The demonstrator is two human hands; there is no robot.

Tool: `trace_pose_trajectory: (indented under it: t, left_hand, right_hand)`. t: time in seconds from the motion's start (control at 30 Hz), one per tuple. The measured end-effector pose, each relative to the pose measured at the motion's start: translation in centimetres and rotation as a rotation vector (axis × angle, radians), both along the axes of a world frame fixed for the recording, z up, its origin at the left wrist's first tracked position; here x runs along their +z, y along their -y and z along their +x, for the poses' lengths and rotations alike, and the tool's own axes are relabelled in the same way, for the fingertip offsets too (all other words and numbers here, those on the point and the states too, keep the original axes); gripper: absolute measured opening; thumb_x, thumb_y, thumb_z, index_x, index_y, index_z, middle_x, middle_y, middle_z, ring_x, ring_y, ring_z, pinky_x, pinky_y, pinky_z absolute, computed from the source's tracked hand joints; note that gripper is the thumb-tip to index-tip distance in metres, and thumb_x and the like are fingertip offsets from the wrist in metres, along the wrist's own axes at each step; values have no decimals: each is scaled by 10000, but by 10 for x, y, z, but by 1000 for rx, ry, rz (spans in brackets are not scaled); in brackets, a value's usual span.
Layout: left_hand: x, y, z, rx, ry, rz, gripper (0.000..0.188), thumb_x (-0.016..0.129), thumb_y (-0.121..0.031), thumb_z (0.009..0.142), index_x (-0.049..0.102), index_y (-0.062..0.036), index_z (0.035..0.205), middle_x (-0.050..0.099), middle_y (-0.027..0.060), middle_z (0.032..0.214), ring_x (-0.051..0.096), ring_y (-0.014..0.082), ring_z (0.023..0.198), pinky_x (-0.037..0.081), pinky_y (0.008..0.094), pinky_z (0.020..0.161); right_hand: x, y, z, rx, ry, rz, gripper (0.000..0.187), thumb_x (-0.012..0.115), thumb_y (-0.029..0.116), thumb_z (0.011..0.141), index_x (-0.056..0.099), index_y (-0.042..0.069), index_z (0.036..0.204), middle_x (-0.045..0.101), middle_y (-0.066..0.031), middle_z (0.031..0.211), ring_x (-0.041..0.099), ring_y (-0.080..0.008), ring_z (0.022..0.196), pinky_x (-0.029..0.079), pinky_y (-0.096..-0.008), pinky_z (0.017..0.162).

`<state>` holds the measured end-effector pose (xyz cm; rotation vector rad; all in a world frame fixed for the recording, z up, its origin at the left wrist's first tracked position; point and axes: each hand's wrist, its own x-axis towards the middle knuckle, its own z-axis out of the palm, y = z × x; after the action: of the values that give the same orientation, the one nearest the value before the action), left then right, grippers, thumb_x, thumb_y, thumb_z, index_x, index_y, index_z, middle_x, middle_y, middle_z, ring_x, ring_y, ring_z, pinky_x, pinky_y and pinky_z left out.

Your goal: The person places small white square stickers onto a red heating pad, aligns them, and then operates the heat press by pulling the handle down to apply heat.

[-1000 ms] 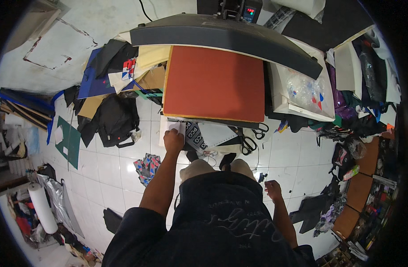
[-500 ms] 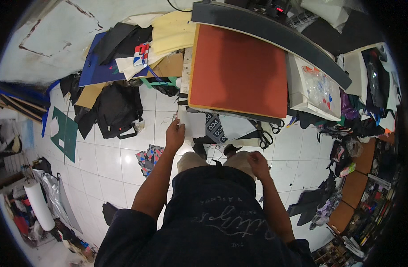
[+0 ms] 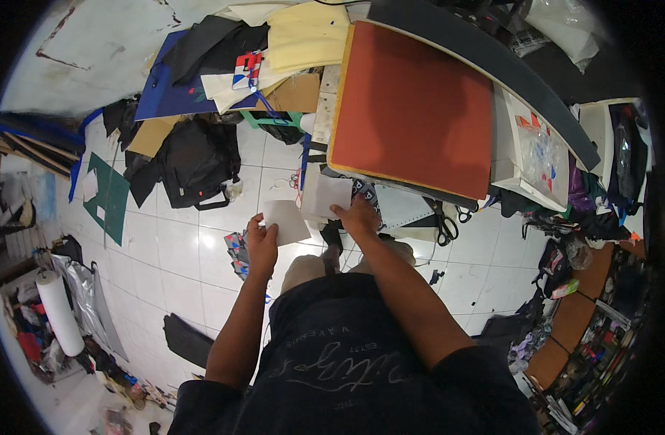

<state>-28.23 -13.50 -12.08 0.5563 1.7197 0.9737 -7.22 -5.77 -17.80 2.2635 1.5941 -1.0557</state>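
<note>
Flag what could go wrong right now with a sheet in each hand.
The left hand pinches only a corner of its white sheet, so it could slip onto the cluttered tile floor. The right hand holds the other sheet near scissors at the red pad edge; snagging seems possible.

- We see our left hand (image 3: 261, 245) pinching a thin white sheet (image 3: 285, 221) that looks like matt paper, smooth and slightly curled.
- Our right hand (image 3: 359, 217) rests on a second white sheet (image 3: 325, 196), equally matt and papery.
- The press bed (image 3: 412, 109) carries a rust-red pad with a dull, felt-like surface.
- The floor tiles (image 3: 180, 254) are glossy white ceramic with a faint sheen.
- The black bag (image 3: 198, 163) appears to be woven cloth, matt.
- The scissors (image 3: 445, 225) show dark plastic handles.
</note>
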Motion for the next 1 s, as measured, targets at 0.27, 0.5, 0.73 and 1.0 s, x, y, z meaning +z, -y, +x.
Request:
trace_pose_trajectory:
  t: [0.27,0.5,0.73,1.0]
  left_hand:
    - [0,15,1,-109,-102,102,480,485,-6,895,352,-53,1355,611,175,1016,613,186,878,490,287,755]
    - [-9,1,6,-236,-150,69,200,488,-33,898,622,-5,1044,650,109,958,595,150,889,461,276,814]
    - [20,-20,58,-136,127,151,205,553,-100,928,609,20,1085,655,90,984,597,120,871,476,252,766]
    - [35,-39,53,-163,248,200,237,603,-89,918,598,31,1123,664,96,986,621,125,857,507,269,751]
  right_hand:
    - [-18,7,14,-74,-67,40,532,689,471,785,575,62,1107,649,-168,1092,614,-326,1049,478,-441,879]
    - [-16,22,23,-180,-249,284,415,650,317,821,586,28,1112,652,-188,1049,628,-358,976,493,-428,837]
    - [81,42,-6,251,-548,454,346,668,218,778,606,57,1078,614,-152,964,603,-352,901,476,-440,799]
    - [91,30,19,-30,-751,490,480,743,232,759,574,31,1162,591,-146,1006,589,-295,919,486,-391,790]
